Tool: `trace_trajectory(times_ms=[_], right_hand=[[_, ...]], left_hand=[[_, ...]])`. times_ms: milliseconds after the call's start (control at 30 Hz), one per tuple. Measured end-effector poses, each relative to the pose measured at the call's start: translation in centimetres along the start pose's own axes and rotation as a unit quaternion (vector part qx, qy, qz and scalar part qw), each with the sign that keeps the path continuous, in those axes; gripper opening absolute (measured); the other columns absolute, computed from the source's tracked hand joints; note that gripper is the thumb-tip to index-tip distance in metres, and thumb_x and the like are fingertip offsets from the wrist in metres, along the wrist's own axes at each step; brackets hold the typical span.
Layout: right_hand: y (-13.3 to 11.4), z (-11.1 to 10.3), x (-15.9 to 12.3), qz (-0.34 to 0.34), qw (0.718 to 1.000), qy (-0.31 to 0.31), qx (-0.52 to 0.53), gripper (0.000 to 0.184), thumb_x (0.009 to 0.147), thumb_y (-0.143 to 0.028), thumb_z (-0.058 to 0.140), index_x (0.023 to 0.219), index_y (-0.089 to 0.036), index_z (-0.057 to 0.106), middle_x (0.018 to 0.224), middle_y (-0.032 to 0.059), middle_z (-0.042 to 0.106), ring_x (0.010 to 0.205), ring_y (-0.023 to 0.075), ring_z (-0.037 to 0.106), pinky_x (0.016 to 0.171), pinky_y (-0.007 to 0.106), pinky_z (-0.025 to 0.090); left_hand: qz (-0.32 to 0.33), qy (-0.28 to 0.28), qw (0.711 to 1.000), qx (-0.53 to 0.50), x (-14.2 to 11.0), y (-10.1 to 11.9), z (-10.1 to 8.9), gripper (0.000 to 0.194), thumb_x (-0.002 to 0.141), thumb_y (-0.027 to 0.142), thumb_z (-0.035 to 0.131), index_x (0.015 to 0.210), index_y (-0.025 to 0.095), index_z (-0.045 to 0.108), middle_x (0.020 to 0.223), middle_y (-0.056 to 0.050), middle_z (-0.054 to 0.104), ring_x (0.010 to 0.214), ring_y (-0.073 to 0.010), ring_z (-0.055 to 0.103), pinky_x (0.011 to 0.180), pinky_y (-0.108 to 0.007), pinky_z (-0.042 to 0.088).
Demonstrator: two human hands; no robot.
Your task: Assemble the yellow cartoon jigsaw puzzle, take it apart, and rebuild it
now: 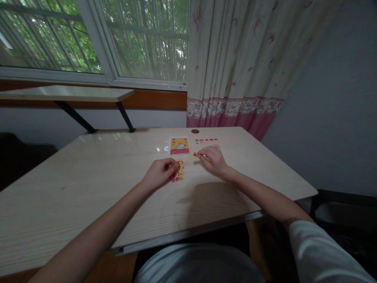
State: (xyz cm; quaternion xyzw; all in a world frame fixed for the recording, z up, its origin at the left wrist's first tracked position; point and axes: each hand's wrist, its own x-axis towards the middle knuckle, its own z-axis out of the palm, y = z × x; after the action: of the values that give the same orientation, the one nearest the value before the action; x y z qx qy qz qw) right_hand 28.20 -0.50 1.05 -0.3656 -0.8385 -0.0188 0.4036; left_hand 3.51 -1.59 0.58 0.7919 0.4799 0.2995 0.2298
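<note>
My right hand [214, 159] is closed in a pinch on a small yellow puzzle piece [194, 155] with dark marks, held at or just above the table. My left hand [160, 171] has its thumb and fingers pressed together over a cluster of red and yellow puzzle pieces [181, 173]; a piece seems to be between its fingertips, partly hidden by them. Beyond the hands lies a reference picture card [178, 146] showing a white animal on yellow and red. To its right, a row of red puzzle pieces [206, 140] lies above some yellow ones.
The pale wooden desk [88, 177] carries everything. A raised shelf [73, 93] on black legs stands at the back left, beneath a barred window. A round cable hole [194, 131] sits near the back edge. A patterned curtain [235, 59] hangs behind.
</note>
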Motion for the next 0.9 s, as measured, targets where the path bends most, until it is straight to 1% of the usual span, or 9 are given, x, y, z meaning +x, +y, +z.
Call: trace_trajectory(times_ms=[133, 233, 300, 400, 467, 533, 600, 667, 900], right_hand=[[1.3, -0.2, 0.3, -0.035, 0.998, -0.015, -0.045, 0.021, 0.09, -0.033, 0.046, 0.09, -0.021, 0.063, 0.087, 0.0056, 0.066, 0.085, 0.0177, 0.056, 0.081, 0.033, 0.029], [4.5, -1.0, 1.1, -0.041, 0.996, -0.021, -0.082, 0.022, 0.09, -0.033, 0.046, 0.092, -0.019, 0.063, 0.091, 0.0072, 0.066, 0.088, 0.0182, 0.056, 0.081, 0.033, 0.031], [7.9, -1.9, 1.6, 0.003, 0.995, -0.003, -0.1, 0.023, 0.089, -0.032, 0.045, 0.093, -0.017, 0.062, 0.092, 0.0083, 0.065, 0.088, 0.0189, 0.055, 0.081, 0.033, 0.033], [13.5, -3.2, 1.6, 0.104, 0.988, 0.025, -0.107, 0.021, 0.086, -0.03, 0.049, 0.09, -0.015, 0.063, 0.09, 0.0092, 0.065, 0.08, 0.0179, 0.054, 0.077, 0.03, 0.037], [16.8, -3.8, 1.0, 0.173, 0.979, 0.011, -0.109, 0.021, 0.084, -0.028, 0.05, 0.09, -0.014, 0.064, 0.091, 0.01, 0.065, 0.077, 0.0171, 0.054, 0.074, 0.028, 0.039], [19.2, -4.0, 0.1, 0.239, 0.966, -0.024, -0.094, 0.02, 0.081, -0.026, 0.052, 0.088, -0.013, 0.066, 0.088, 0.0094, 0.066, 0.074, 0.0161, 0.054, 0.069, 0.026, 0.04], [20.5, -3.8, -0.7, 0.263, 0.96, -0.046, -0.085, 0.019, 0.079, -0.026, 0.055, 0.086, -0.013, 0.067, 0.083, 0.0086, 0.067, 0.07, 0.0154, 0.055, 0.065, 0.025, 0.041], [21.0, -3.5, -1.3, 0.27, 0.958, -0.059, -0.079, 0.018, 0.078, -0.027, 0.057, 0.083, -0.014, 0.068, 0.079, 0.0077, 0.068, 0.067, 0.0148, 0.056, 0.063, 0.024, 0.041], [21.1, -2.9, -1.3, 0.283, 0.954, -0.073, -0.071, 0.018, 0.077, -0.028, 0.058, 0.082, -0.015, 0.07, 0.078, 0.0076, 0.069, 0.068, 0.0155, 0.058, 0.063, 0.025, 0.043]], left_hand=[[0.012, -0.003, 1.0, 0.028, 0.1, 0.0, -0.2, 0.034, 0.081, 0.042, 0.047, 0.084, 0.014, 0.066, 0.063, -0.004, 0.063, 0.053, -0.0136, 0.052, 0.051, -0.023, 0.036], [0.021, -0.011, 0.999, 0.039, 0.1, -0.1, -0.2, 0.032, 0.082, 0.04, 0.046, 0.085, 0.014, 0.066, 0.064, -0.004, 0.063, 0.054, -0.0135, 0.052, 0.052, -0.023, 0.036], [0.025, -0.016, 0.998, 0.047, 0.2, -0.2, -0.2, 0.031, 0.082, 0.038, 0.046, 0.084, 0.014, 0.066, 0.064, -0.004, 0.063, 0.054, -0.0132, 0.053, 0.052, -0.023, 0.036], [0.02, -0.012, 0.998, 0.049, 0.2, -0.3, -0.3, 0.031, 0.082, 0.038, 0.046, 0.085, 0.014, 0.065, 0.063, -0.004, 0.063, 0.053, -0.0128, 0.052, 0.052, -0.022, 0.035], [0.016, -0.01, 0.999, 0.049, 0.2, -0.3, -0.3, 0.031, 0.082, 0.038, 0.046, 0.085, 0.014, 0.065, 0.063, -0.004, 0.062, 0.053, -0.0129, 0.052, 0.052, -0.022, 0.035], [0.015, -0.012, 0.999, 0.051, 0.2, -0.3, -0.3, 0.032, 0.082, 0.039, 0.045, 0.085, 0.015, 0.065, 0.062, -0.003, 0.062, 0.053, -0.013, 0.052, 0.051, -0.022, 0.035], [0.016, -0.013, 0.998, 0.051, 0.2, -0.4, -0.3, 0.032, 0.082, 0.039, 0.045, 0.085, 0.015, 0.065, 0.062, -0.003, 0.062, 0.053, -0.0132, 0.052, 0.051, -0.022, 0.034], [0.018, -0.012, 0.998, 0.051, 0.1, -0.4, -0.2, 0.031, 0.082, 0.039, 0.046, 0.085, 0.015, 0.066, 0.062, -0.003, 0.062, 0.053, -0.0133, 0.051, 0.051, -0.022, 0.034], [0.028, -0.009, 0.998, 0.057, 0.2, -0.5, -0.2, 0.033, 0.083, 0.04, 0.045, 0.085, 0.015, 0.065, 0.062, -0.003, 0.062, 0.052, -0.0133, 0.051, 0.051, -0.022, 0.034]])
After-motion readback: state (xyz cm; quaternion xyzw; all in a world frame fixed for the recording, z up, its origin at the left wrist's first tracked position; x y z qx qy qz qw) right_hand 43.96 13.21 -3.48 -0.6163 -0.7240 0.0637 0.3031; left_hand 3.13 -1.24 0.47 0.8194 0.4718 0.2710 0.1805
